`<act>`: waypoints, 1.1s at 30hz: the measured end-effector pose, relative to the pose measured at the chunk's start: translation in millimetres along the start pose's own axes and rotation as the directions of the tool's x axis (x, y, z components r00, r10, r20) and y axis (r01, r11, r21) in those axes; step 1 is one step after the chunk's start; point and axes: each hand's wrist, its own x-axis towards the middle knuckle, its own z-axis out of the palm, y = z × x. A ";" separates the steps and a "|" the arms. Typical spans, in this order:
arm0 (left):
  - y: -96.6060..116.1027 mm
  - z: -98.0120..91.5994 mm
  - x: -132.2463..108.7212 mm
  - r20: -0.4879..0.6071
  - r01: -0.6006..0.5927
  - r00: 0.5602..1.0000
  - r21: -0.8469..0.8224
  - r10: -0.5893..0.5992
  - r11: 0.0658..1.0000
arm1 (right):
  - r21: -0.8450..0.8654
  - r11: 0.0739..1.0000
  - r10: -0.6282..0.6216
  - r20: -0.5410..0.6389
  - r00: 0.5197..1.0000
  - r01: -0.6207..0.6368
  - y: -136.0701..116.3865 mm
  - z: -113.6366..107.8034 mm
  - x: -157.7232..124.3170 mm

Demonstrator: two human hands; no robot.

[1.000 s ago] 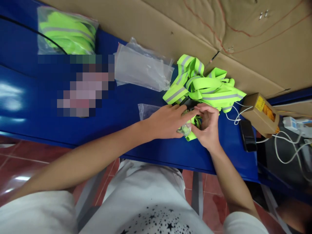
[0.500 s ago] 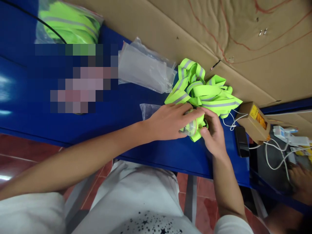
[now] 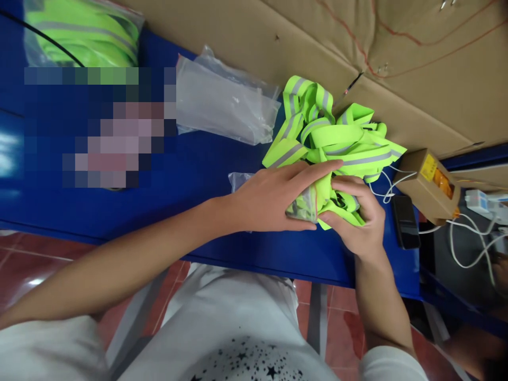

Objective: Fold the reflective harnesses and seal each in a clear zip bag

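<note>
My left hand (image 3: pixel 268 198) is closed over a small clear plastic bag (image 3: pixel 304 207), its back upward. Fluorescent yellow-green material shows through the plastic. At the mouth of the bag, a bunched reflective strap (image 3: pixel 324 197) sticks out, with a dark piece among its folds. My right hand (image 3: pixel 367 217) curls round this bunch, thumb below and fingers above. Just beyond both hands lies a loose pile of yellow-green straps (image 3: pixel 349 142) with silver stripes. How much strap is inside the bag is hidden by my left hand.
Flat clear bags (image 3: pixel 226 100) lie on the blue table (image 3: pixel 198 174). A filled bag of straps (image 3: pixel 83 32) is at far left, near a pixelated patch. At right are a cardboard box (image 3: pixel 424 185), a phone (image 3: pixel 405 222) and white cables. A brown-covered panel (image 3: pixel 301 63) borders the back.
My right hand has shifted slightly right, and more of the strap bunch shows between the bag's mouth and its fingers. The view has also shifted a little.
</note>
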 end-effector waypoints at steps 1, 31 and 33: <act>0.5 0.4 -0.3 0.015 0.000 1.000 0.010 0.000 1.000 | -0.002 1.000 0.007 0.023 1.000 -0.007 -1.1 -1.7 0.1; -3.8 -40.7 4.5 0.406 0.140 0.911 -0.132 -0.075 0.981 | -0.150 0.951 -0.254 0.106 0.961 0.268 -17.0 12.0 -7.1; 1.8 -33.5 6.7 0.385 0.121 0.921 -0.139 -0.059 0.983 | -0.174 0.939 -0.278 0.117 0.953 0.295 -17.1 14.3 -8.7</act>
